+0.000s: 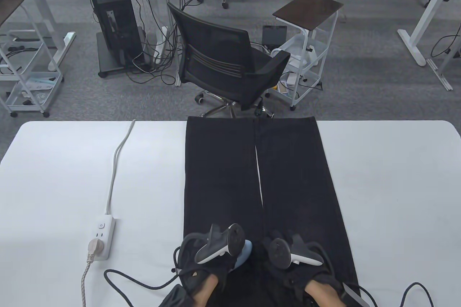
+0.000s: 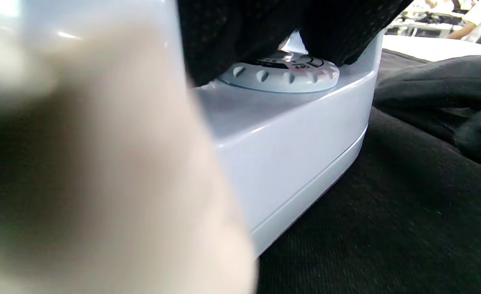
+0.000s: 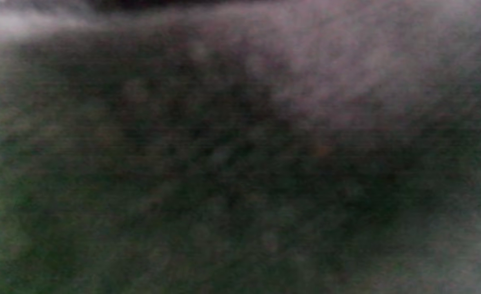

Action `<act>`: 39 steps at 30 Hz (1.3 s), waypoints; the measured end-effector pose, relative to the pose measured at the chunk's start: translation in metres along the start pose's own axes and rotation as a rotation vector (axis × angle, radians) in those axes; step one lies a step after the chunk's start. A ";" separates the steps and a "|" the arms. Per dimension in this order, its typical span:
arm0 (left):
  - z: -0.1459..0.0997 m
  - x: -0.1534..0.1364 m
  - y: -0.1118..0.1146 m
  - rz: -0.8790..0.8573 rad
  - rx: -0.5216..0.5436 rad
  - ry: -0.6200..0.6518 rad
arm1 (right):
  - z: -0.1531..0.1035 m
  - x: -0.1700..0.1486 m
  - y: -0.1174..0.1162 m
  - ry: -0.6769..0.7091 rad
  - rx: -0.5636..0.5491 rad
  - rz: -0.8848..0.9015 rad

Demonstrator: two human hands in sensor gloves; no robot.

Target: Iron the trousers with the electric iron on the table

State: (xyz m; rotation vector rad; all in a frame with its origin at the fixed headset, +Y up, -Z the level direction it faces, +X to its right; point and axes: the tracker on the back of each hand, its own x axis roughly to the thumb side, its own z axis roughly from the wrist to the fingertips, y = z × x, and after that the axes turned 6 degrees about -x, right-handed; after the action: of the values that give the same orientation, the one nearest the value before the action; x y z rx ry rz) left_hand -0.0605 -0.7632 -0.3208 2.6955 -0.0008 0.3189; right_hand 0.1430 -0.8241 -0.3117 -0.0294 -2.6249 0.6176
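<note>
Showing unreadable markings, the iron's dial (image 2: pixel 279 75) sits under the left hand (image 1: pixel 212 249).

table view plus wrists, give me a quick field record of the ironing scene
trousers: black, laid flat along the white table
iron: pale blue, sole on the fabric, dial on top
left hand: on the iron; grip hidden
right hand: on the trousers beside the iron; fingers hidden
power strip: left of the trousers, one plug in
right wrist view: blurred dark fabric only
</note>
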 end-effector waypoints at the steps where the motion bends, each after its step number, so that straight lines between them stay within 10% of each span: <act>1: 0.004 -0.001 -0.002 0.000 0.002 -0.003 | 0.000 0.000 0.000 0.000 0.001 -0.001; 21: 0.129 -0.053 -0.063 -0.072 0.024 -0.199 | 0.001 0.001 0.001 -0.002 0.014 -0.003; 39: 0.044 -0.020 -0.021 0.008 0.031 -0.079 | 0.000 -0.007 0.002 0.014 -0.012 0.039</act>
State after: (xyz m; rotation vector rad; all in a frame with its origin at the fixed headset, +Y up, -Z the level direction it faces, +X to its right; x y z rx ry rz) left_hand -0.0692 -0.7628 -0.3727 2.7377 -0.0300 0.2158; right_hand 0.1491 -0.8232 -0.3152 -0.0879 -2.6201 0.6133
